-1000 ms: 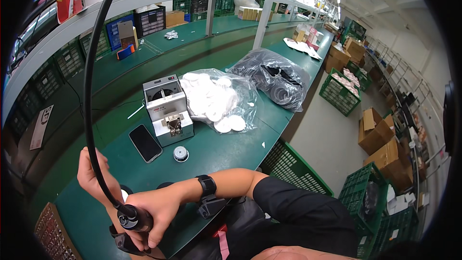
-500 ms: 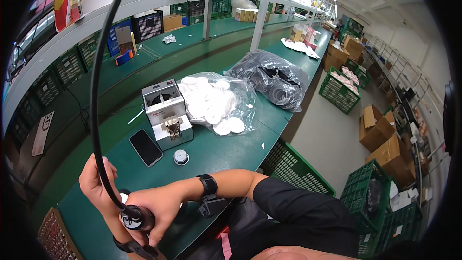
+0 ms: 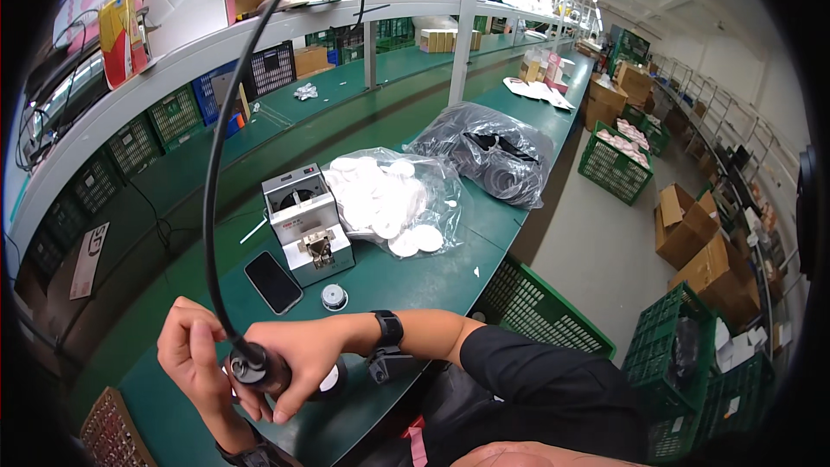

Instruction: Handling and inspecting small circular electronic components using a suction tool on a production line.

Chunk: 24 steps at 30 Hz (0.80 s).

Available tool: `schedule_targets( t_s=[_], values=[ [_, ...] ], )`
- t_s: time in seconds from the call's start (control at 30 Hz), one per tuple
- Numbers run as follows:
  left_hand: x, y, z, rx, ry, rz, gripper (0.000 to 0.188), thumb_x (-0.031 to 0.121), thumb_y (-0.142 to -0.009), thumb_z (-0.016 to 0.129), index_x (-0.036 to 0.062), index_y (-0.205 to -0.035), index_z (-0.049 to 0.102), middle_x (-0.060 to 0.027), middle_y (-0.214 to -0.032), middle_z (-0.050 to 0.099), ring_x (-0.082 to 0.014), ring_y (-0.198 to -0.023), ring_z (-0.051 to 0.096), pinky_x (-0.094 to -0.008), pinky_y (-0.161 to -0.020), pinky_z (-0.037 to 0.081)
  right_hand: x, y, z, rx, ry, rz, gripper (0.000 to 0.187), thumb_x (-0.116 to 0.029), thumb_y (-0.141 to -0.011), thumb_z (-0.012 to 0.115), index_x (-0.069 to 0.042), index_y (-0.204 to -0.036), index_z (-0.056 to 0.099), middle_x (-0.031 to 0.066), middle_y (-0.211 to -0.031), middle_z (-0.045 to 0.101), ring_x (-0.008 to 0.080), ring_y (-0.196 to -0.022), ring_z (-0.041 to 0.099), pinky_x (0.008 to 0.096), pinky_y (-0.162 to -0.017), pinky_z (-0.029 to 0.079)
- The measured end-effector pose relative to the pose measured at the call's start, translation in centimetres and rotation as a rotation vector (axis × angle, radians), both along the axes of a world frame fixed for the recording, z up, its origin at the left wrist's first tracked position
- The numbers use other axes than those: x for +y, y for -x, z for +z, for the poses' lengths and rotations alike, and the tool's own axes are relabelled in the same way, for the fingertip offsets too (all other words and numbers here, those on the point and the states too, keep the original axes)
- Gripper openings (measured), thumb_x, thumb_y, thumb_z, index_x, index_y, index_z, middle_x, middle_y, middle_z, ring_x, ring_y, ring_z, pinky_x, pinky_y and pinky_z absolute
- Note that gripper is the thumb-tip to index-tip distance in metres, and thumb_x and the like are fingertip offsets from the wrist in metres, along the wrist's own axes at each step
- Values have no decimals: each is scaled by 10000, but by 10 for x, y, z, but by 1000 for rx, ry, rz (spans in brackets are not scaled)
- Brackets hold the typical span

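My right hand [image 3: 298, 350] is wrapped round the upper body of a black corded electric screwdriver [image 3: 251, 370], held upright; its tip is hidden below my hands. Close against it on the left is my left hand [image 3: 192, 359], fingers curled in; what they hold, if anything, is hidden. A round part with a white face and dark rim [image 3: 329, 379] shows partly beneath my right wrist. Beyond my hands, a small silver round part [image 3: 334, 297] sits on the green table [image 3: 406, 287]. A black phone [image 3: 273, 282] lies beside a grey and white box-shaped machine [image 3: 309, 229].
A clear bag of white discs [image 3: 385, 199] and a dark plastic bag [image 3: 488, 151] lie behind the machine. The screwdriver's black cable [image 3: 213, 199] hangs across the left. A brown tray [image 3: 112, 428] stands at lower left; a green crate [image 3: 545, 307] stands beside the table.
The screwdriver and my right hand have shifted slightly right and away from me. My left hand's fingers have curled differently, and the view has tilted a little.
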State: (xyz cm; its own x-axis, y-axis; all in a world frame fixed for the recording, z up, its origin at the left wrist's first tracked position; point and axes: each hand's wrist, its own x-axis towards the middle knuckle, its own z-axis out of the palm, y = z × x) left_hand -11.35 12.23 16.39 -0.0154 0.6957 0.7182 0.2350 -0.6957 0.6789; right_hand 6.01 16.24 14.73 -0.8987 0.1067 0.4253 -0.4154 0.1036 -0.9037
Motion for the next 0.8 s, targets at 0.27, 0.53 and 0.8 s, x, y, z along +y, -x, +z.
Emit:
schedule_targets(
  t_s=[0.27, 0.53, 0.8],
  values=[
    [-21, -35, 8, 132, 50, -86, 636, 507, -925, 663, -42, -1232, 572, -146, -1137, 595, -240, -975, 587, -360, -879, 469, 14, -28, 14, 152, 45, -255, 322, -136, -757, 882, -8, -960, 668, 30, -824, 684, 95, -684, 585, 256, -598, 431],
    [-24, -34, 5, 184, 122, -173, 852, 630, -887, 646, -28, -1409, 504, -174, -1266, 594, -287, -1152, 609, -403, -1006, 469, 2, -45, 27, 126, 15, -262, 338, -174, -731, 901, -34, -932, 668, -20, -752, 578, 70, -631, 471, 249, -569, 339],
    [-28, -34, 9, 207, 213, -167, 855, 365, -743, 802, -13, -1436, 471, -167, -1260, 619, -281, -1147, 644, -401, -996, 504, 8, -50, 31, 194, 44, -152, 317, -176, -760, 867, -15, -916, 642, 87, -917, 661, 134, -753, 619, 242, -570, 461]
  ],
)
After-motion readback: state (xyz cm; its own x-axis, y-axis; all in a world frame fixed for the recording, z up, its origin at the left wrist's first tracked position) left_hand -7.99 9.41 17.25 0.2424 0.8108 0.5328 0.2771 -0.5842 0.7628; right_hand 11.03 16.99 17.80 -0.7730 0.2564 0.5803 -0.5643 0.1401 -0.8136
